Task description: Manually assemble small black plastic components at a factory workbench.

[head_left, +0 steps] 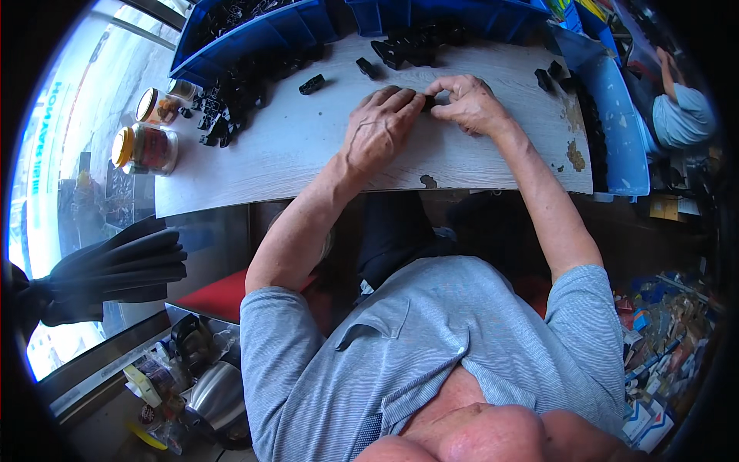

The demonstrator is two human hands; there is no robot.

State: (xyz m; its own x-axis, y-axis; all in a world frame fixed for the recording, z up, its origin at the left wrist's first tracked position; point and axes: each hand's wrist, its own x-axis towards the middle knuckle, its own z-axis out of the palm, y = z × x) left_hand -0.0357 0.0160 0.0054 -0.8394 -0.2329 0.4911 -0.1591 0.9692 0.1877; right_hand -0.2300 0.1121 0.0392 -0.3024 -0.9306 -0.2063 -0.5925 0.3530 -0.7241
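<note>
Over the middle of the worktable point(308, 154), both hands meet at a small black part point(429, 102), mostly hidden by the fingers. My left hand point(379, 127), back turned up, is closed on it from the left. The thumb and forefinger of my right hand point(471, 104) close on it from the right. Just beyond my left hand lie two loose black block-shaped pieces, one point(312, 84) farther left and the other point(367, 68) nearer the hands. A pile of similar black pieces point(419, 45) sits behind them.
Blue bins point(262, 35) stand along the back, and another blue bin point(622, 123) flanks the right edge. Black parts point(231, 100) are heaped at the left, near a yellow-lidded jar point(146, 150) and a second jar point(158, 106). A few black pieces point(544, 79) lie back right.
</note>
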